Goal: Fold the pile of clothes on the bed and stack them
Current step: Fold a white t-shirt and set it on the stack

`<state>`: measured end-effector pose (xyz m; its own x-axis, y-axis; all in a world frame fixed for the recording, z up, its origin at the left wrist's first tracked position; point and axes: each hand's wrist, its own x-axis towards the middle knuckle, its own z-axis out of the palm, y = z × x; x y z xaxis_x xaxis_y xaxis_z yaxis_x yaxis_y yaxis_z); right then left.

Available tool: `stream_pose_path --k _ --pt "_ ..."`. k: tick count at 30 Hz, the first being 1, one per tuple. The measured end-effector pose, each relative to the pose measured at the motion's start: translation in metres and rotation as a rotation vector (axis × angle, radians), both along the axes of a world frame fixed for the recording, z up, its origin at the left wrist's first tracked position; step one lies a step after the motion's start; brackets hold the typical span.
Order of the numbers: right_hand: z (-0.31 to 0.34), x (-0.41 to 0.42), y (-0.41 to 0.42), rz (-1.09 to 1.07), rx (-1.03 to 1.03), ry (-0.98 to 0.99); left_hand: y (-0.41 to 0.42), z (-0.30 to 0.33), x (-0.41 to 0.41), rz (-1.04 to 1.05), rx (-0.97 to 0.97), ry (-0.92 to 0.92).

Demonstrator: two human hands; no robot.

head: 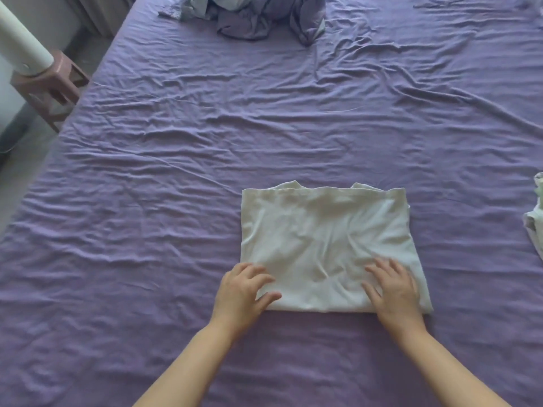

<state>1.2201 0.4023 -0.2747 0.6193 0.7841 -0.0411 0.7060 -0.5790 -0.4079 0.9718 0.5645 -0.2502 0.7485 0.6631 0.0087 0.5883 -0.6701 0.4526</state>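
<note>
Pressing flat — left hand (244, 292), right hand (395, 292) on white garment (323, 239) near edge | purple sheet (176, 171) around

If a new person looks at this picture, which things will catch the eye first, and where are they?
First comes the white folded garment, pale against the wrinkled purple bed sheet in the near middle. The left hand and the right hand rest on its near corners, fingers spread. Next is the pile of unfolded clothes, grey-blue and purple, at the far edge of the bed.
</note>
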Motion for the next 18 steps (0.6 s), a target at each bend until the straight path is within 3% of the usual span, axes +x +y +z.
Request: stream_pose_path --k 2,5,10,13,15,17,18 --pt "0.001 0.02 -0.012 -0.132 -0.086 -0.041 -0.013 0.002 0.036 -0.019 -0.058 0.105" --pt "-0.001 0.041 -0.025 -0.319 -0.18 0.125 -0.033 -0.009 0.084 -0.067 -0.055 0.358" --pt "-0.006 0.057 -0.021 -0.381 -0.058 0.25 -0.045 -0.038 0.12 -0.087 0.003 0.511" --pt "0.014 0.064 -0.007 -0.438 0.023 0.401 -0.044 -0.034 0.124 -0.098 -0.07 0.564" --pt "0.031 0.059 0.006 -0.425 0.111 0.527 -0.043 -0.029 0.124 -0.08 -0.049 0.527" --pt "0.049 0.045 0.023 -0.351 0.17 0.604 -0.037 -0.015 0.127 0.016 -0.283 0.383" --pt "0.056 0.036 0.034 -0.303 0.188 0.629 -0.034 -0.005 0.128 0.097 -0.41 0.201"
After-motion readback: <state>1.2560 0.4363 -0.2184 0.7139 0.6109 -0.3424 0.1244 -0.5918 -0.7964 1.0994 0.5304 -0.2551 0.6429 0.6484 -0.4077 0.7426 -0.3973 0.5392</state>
